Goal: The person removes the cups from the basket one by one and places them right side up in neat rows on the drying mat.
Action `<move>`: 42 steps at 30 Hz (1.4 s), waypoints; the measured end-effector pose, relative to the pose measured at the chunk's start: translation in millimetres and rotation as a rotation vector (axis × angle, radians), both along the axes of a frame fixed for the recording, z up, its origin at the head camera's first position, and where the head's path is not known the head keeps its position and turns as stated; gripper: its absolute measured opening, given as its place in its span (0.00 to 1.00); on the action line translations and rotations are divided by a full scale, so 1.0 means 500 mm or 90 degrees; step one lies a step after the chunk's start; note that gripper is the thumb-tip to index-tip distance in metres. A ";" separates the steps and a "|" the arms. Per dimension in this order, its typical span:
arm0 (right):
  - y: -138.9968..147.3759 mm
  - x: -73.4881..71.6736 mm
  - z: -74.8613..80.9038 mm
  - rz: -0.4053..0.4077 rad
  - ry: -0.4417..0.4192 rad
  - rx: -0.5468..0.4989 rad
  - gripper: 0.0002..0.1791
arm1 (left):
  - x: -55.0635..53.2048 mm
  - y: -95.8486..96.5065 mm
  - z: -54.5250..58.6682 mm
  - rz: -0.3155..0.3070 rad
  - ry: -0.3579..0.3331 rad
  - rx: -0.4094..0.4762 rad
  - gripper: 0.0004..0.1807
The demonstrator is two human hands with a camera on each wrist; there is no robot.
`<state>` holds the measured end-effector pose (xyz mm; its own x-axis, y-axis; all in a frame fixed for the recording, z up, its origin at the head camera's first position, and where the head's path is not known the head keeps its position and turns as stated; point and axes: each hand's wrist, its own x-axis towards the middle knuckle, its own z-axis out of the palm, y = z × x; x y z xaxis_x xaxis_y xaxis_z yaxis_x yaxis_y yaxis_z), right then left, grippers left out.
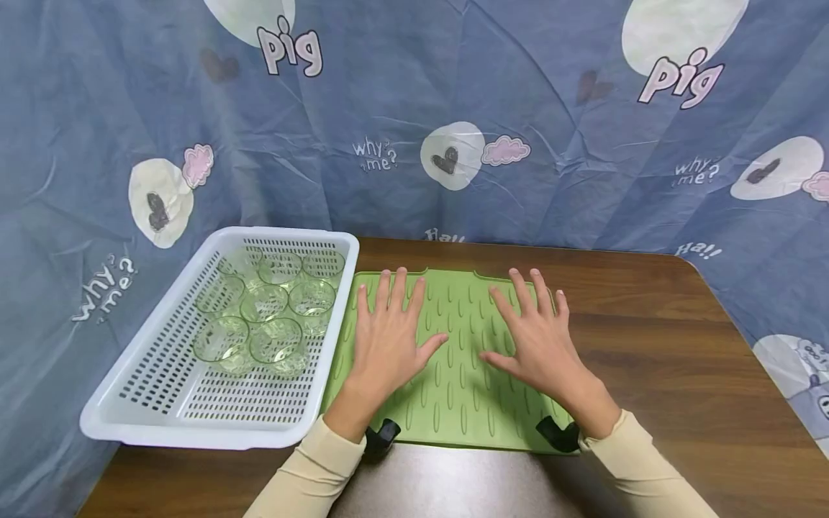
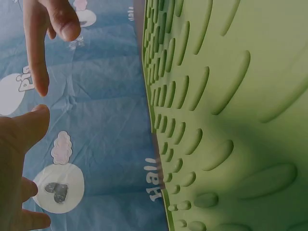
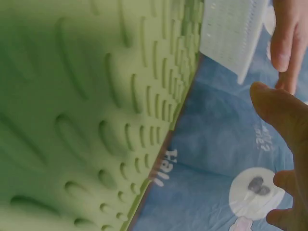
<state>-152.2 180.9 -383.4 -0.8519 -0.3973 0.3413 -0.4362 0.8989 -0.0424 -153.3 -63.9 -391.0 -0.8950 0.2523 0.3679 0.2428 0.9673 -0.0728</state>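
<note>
Both hands hover over a green drying mat (image 1: pixel 453 360) with raised oblong ridges. My left hand (image 1: pixel 388 334) is spread above the mat's left part, fingers pointing away, palm down and holding nothing. Above the right part is my right hand (image 1: pixel 537 342), its fingers likewise spread and holding nothing. In the left wrist view the left thumb (image 2: pixel 31 127) shows well off the ridged surface; the right thumb (image 3: pixel 272 103) shows the same way in the right wrist view. Left of the mat, a white perforated basket (image 1: pixel 139 338) holds several clear drinking glasses (image 1: pixel 275 342), standing in rows.
The mat lies on a brown wooden table (image 1: pixel 648 345), whose surface runs on to the right. Behind it hangs a blue printed curtain (image 1: pixel 388 93). A grey, shiny surface (image 1: pixel 453 478) lies at the mat's near edge. Black wrist mounts (image 1: pixel 382 437) sit below each hand.
</note>
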 end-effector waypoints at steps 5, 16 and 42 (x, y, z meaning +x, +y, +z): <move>0.006 0.002 0.001 0.015 0.020 0.015 0.57 | -0.001 0.002 0.000 -0.003 -0.002 -0.002 0.51; 0.005 -0.008 0.016 0.019 0.053 0.034 0.53 | 0.001 -0.007 -0.004 -0.003 0.006 0.003 0.53; 0.038 0.005 0.024 0.107 -0.022 -0.156 0.29 | 0.065 -0.015 0.083 -0.154 -0.035 0.199 0.41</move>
